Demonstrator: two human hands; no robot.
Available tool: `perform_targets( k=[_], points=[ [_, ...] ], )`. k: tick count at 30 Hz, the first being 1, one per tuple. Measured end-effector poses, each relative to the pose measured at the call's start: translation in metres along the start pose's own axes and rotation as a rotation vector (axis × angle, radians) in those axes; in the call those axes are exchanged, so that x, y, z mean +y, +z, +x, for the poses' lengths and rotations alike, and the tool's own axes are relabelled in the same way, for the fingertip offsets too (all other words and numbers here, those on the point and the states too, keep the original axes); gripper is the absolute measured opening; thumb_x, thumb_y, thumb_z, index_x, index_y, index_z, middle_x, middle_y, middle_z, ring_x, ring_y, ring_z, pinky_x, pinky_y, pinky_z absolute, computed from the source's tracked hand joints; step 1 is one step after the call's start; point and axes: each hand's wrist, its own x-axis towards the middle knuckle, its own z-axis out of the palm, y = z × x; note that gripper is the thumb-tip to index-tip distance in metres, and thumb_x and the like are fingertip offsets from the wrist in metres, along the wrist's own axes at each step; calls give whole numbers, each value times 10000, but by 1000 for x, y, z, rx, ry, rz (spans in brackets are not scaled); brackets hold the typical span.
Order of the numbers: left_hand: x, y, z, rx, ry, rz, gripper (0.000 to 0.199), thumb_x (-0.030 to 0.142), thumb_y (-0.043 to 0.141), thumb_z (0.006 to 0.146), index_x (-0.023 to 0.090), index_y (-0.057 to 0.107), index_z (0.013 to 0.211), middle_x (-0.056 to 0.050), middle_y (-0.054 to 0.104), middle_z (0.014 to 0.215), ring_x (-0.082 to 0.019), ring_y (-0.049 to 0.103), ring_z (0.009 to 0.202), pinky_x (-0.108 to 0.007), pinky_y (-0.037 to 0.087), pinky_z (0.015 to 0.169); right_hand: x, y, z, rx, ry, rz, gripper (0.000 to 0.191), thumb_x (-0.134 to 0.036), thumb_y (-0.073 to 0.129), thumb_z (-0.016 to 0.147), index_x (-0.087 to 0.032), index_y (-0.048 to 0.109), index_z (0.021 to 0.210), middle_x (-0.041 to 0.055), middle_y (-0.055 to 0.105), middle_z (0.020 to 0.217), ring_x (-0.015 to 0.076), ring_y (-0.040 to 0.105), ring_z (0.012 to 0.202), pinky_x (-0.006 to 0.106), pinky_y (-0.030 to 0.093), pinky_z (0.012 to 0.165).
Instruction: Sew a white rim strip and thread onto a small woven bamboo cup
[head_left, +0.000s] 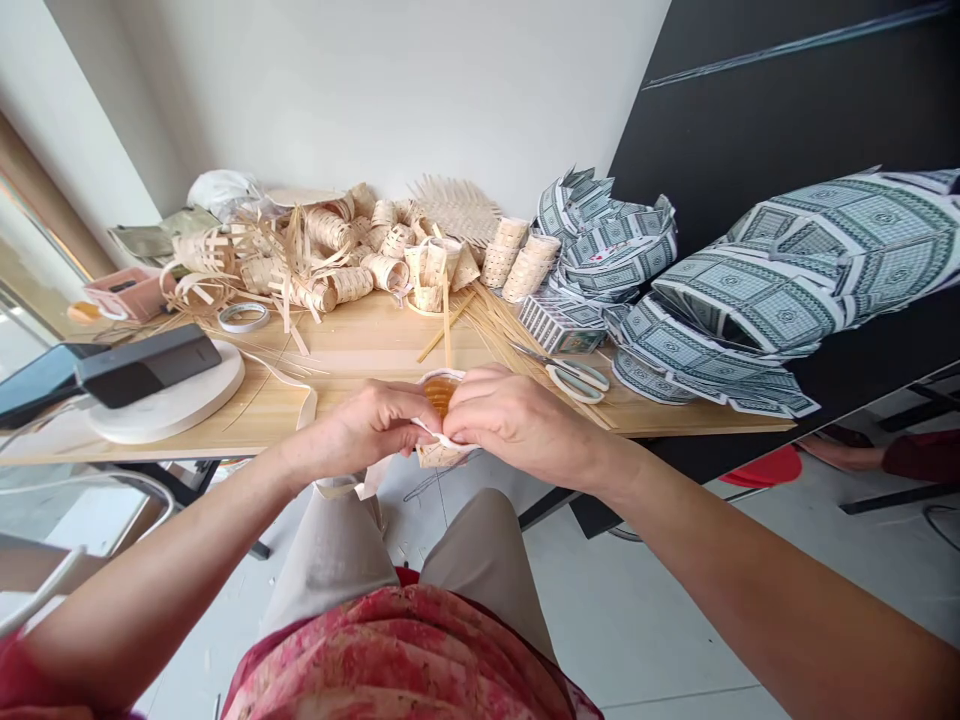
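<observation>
At the table's front edge, above my lap, is a small woven bamboo cup (439, 457) with an amber-coloured inside and a pale band along its rim. My left hand (367, 425) is closed, pinching a white strip (427, 429) at the near rim. Beside it, my right hand (517, 422) is closed over the same rim, thumb and fingers pressed on the band. The fingers hide much of the cup. A long pale ribbon (309, 405) trails by my left wrist, on the table and below its edge.
Scissors (576, 380) lie to the right, near folded-card models (750, 290). Woven bamboo tubes (330, 230) and loose strips pile up along the wall. A tape roll (244, 317) and a dark box on a white round stand (161, 400) occupy the left. A person's arm (840, 455) shows far right.
</observation>
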Motion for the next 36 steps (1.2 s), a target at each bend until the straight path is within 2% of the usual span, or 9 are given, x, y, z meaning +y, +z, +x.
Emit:
perform_targets(
  k=[12,16,17,20,24,28,32,34,36],
  points=[
    [6,-4,0,105,112,286,155,162,490,833,151,645,823,-34,648,753,-105,592,683,-187,432,624,6,-1,10,-51,-57,-144,287,-156,504,838,-164,579,560,-18,540,557,117,451,624,263,335,641],
    [4,-1,-1,127,141,359,162,127,479,833,154,638,846,-42,663,805,-115,615,740,-195,450,656,2,-7,12,-84,4,-202,161,-148,518,824,-161,599,685,12,588,725,145,500,718,279,377,662],
    [3,-1,-2,137,151,379,160,129,477,835,155,634,855,-44,664,816,-116,617,748,-197,453,661,0,-11,11,-66,29,-207,96,-133,526,815,-162,611,780,27,599,826,153,516,775,284,393,688],
    [2,-3,-5,200,142,454,144,159,490,837,153,617,905,-52,662,824,-121,619,737,-201,459,639,-8,-22,6,96,104,-192,254,-71,530,792,-163,566,1026,67,554,1048,161,523,932,283,417,785],
    [-1,-7,-8,278,86,515,169,186,503,833,139,611,955,-67,661,826,-136,621,718,-219,467,622,-19,-11,0,399,121,-221,128,-99,487,834,-151,603,831,49,570,831,132,534,774,240,433,705],
    [-2,-6,-6,303,59,486,157,171,507,829,156,622,935,-47,655,814,-134,618,734,-218,465,635,-26,18,3,348,33,-366,251,-109,419,872,-141,607,709,33,556,685,126,481,658,249,397,625],
    [-2,-3,-5,343,56,523,114,155,509,823,161,609,878,-20,650,774,-116,612,701,-196,451,606,-29,23,6,273,-32,-457,273,-79,400,860,-142,597,682,28,540,647,135,465,636,265,379,603],
    [-2,-2,-7,393,71,582,88,152,503,825,158,590,838,-10,647,743,-108,607,669,-188,443,581,-29,20,2,341,-26,-365,254,-79,402,856,-141,593,700,34,548,675,135,479,653,264,391,615],
    [-1,-3,-10,451,113,632,79,158,494,831,158,570,809,-6,641,715,-99,597,637,-180,437,561,-26,21,-6,483,138,-162,203,-88,425,842,-150,588,737,40,560,750,128,502,690,254,409,638]
  ],
)
